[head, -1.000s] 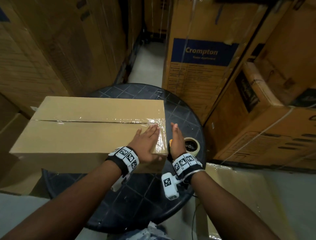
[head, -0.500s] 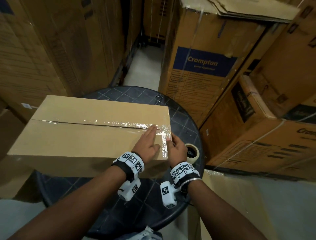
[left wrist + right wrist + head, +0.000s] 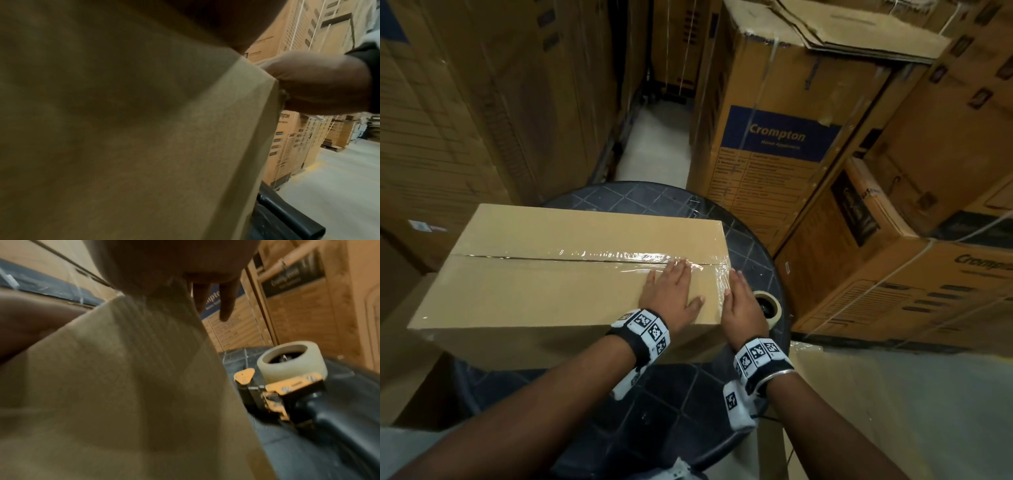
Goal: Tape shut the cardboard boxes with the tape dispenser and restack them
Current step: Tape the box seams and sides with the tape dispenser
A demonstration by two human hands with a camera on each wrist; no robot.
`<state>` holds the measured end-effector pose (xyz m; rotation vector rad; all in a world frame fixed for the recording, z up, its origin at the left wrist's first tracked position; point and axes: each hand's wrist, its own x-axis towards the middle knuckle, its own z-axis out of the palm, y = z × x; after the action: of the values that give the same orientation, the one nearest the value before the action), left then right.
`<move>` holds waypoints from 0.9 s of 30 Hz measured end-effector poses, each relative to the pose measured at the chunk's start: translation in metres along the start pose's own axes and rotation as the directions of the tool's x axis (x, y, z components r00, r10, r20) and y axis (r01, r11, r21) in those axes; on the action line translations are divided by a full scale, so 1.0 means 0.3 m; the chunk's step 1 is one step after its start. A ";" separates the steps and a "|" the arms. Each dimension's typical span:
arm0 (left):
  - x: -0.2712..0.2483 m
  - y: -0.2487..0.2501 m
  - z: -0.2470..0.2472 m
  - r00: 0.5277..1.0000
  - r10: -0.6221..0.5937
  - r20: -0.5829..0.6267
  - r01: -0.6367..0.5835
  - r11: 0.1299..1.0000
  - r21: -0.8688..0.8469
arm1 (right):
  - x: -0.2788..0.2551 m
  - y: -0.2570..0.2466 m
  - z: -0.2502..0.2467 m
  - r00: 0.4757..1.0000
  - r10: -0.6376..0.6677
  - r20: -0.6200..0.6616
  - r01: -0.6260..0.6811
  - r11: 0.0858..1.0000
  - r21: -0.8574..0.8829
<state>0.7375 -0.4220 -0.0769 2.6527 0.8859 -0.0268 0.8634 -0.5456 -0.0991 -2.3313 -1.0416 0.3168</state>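
Left hand [image 3: 671,294] flat on the taped cardboard box [image 3: 571,274] atop the round table [image 3: 750,236], right hand [image 3: 743,305] pressing its end, tape dispenser [image 3: 287,374] beside; likely light but slick-taped, best gripped at opposite ends.

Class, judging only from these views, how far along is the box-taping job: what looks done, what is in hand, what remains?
Done: clear tape runs along the top seam of the cardboard box, and the tape dispenser is set down on the round table. In hand: the left hand presses flat on top while the right hand smooths the tape over the end. Left: restacking this box.
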 end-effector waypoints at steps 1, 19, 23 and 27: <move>-0.007 -0.023 -0.003 1.000 -0.011 0.012 0.011 1.000 0.017 | 0.000 -0.008 -0.008 1.000 -0.011 0.014 0.012 0.998 -0.060; -0.111 -0.277 -0.060 1.000 -0.003 -0.019 0.004 0.999 0.041 | 0.053 -0.130 0.025 0.981 0.003 0.192 0.088 0.884 -0.459; -0.107 -0.284 -0.062 0.999 0.044 -0.028 -0.044 0.999 0.010 | 0.050 -0.145 0.034 0.981 0.014 0.194 0.087 0.861 -0.500; -0.103 -0.299 -0.061 0.998 0.059 -0.039 -0.060 0.998 -0.021 | 0.045 -0.187 0.062 0.982 0.041 0.186 0.062 0.853 -0.518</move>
<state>0.6584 -0.3669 -0.0843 2.6654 0.8138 0.0479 0.8304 -0.4980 -0.0815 -2.8202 -1.3723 0.2821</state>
